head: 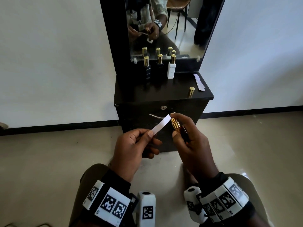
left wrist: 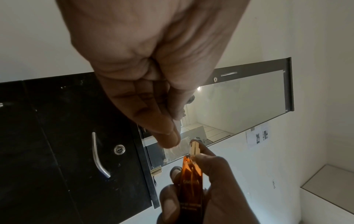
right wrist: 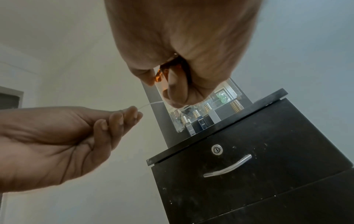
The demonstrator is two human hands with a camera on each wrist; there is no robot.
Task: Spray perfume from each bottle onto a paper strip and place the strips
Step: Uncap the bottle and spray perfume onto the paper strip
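The right hand [head: 193, 145] is gripping the uncapped amber bottle [head: 179, 130], while the left hand [head: 132, 145] is pinching a paper strip [head: 161, 124] at its nozzle. Three capped bottles [head: 159, 66] are waiting on the worktop [head: 164, 94], so most spraying seems left.

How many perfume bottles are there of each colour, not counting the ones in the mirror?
Black bottles: 2
White bottle: 1
Amber bottle: 1, held in the right hand
Total: 4 bottles

Home: mirrored dressing cabinet [head: 162, 94], tiled floor [head: 49, 161]
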